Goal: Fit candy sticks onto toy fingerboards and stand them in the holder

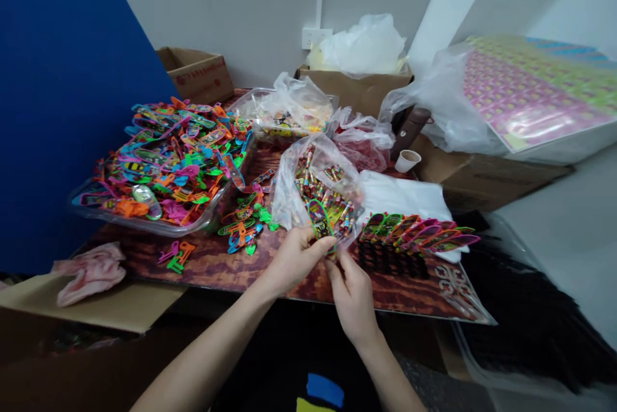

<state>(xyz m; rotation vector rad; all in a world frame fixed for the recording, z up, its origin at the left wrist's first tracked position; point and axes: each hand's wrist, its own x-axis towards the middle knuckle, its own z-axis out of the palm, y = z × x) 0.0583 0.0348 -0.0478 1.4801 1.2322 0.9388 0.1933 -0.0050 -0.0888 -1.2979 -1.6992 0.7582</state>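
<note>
At the far left, a pink cloth (94, 268) lies on the flap of a cardboard box (144, 309). On the counter (212, 268), a clear tray (176, 229) carries a heap of multicoloured toy skateboards (178, 148). A small cluster of plastic pieces (177, 256) lies in front of the tray; a looser pile (243, 222) lies to its right.

At centre, the left grip (295, 259) is closed, thumb against fingers, on the lower part of a green-edged toy skateboard (318, 216). The board is held tilted upward above the counter, in front of an open clear bag (284, 190) of small coloured sticks (332, 190). The right grip (354, 293) has thumb and fingertips drawn close together at the board's lower end; whether it pinches anything cannot be told.

To the right, a row of toy skateboards (419, 232) stands above black parts (393, 262), in front of white sheets (407, 195).
</note>
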